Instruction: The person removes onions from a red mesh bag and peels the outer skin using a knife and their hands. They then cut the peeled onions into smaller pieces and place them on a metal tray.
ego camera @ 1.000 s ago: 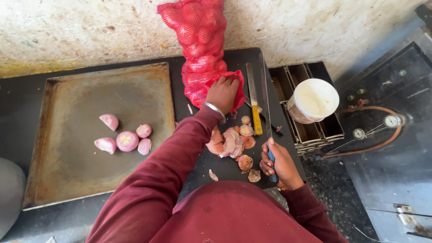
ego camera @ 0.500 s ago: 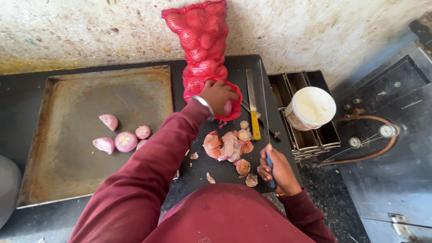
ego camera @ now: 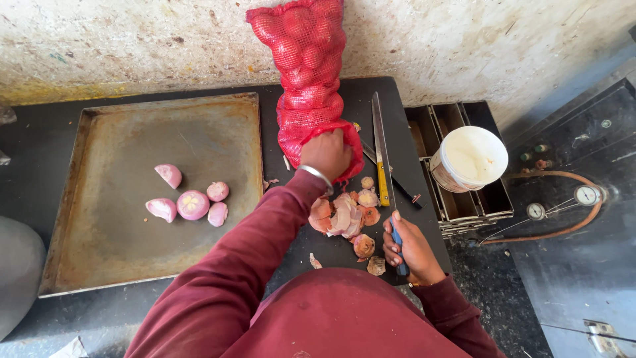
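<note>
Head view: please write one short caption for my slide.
Left hand reaches into red net onion sack; right hand holds blue-handled knife.

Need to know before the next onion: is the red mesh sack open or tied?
Open: the left hand reaches into the red mesh sack through its lower mouth.

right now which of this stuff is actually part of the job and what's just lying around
In use: left hand in red net onion sack; right hand holding blue-handled knife; peeled onion pieces on metal tray; onion skins.

Lying about: yellow-handled knife; white bucket.
</note>
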